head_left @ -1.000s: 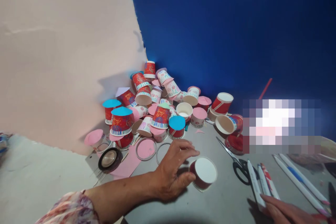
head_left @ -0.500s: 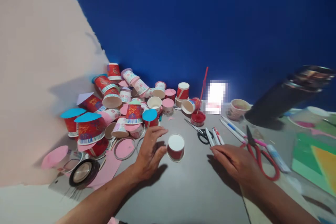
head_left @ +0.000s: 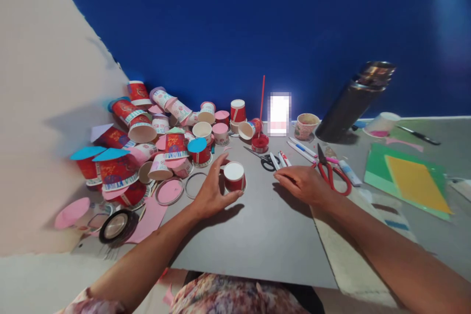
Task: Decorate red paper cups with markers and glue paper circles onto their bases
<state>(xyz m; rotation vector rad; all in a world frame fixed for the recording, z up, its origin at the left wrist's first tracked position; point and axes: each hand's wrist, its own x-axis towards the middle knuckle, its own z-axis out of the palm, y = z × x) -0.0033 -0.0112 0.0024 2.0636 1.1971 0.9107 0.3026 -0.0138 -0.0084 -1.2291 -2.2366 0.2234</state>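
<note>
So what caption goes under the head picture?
Left hand cups a red cup; right hand rests by pens.

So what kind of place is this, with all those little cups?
Probably a craft table, at home or in a classroom. A heap of decorated paper cups, red-handled scissors and coloured paper sheets lie on it; the left hand holds one cup.
</note>
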